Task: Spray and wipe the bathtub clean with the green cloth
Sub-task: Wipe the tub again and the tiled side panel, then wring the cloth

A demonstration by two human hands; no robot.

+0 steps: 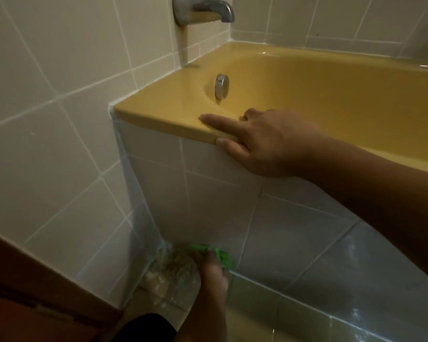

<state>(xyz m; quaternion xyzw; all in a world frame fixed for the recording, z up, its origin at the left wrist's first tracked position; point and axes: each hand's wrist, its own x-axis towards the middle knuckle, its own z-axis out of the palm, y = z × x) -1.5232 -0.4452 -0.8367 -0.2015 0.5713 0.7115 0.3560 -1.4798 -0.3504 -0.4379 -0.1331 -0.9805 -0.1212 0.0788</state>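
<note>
Two grips are in view, one low and near, the other higher and farther off. Nearest, the left grip (211, 270) reaches down to the foot of the bathtub surround, its fingers curled round the green cloth (221, 257), which it holds bunched against the bottom tile where the panel meets the floor (257, 324). The picture is blurred here, so the exact finger hold cannot be told. Just to the left of this grip, in the corner, lies a pale, blotchy wet patch (171, 270). Behind the grip, toward the bottom edge, shows a piece of dark clothing (148, 327), and well to the left of it a brown wooden surface (22, 292). Above the left grip rises the tiled panel (208, 193) of the surround. Farther up, the right grip (262, 144) lies released on the rim of the yellow bathtub (163, 112), grasping nothing: forefinger straight along the top, thumb against the outer edge, the other fingers dipping over the inner side. Just beyond this grip's fingertips a round metal overflow cap (221, 86) sits on the tub's end wall. Farther still, above and left of the cap, a metal spout (203, 8) juts from the pale wall tiles (47, 95).
</note>
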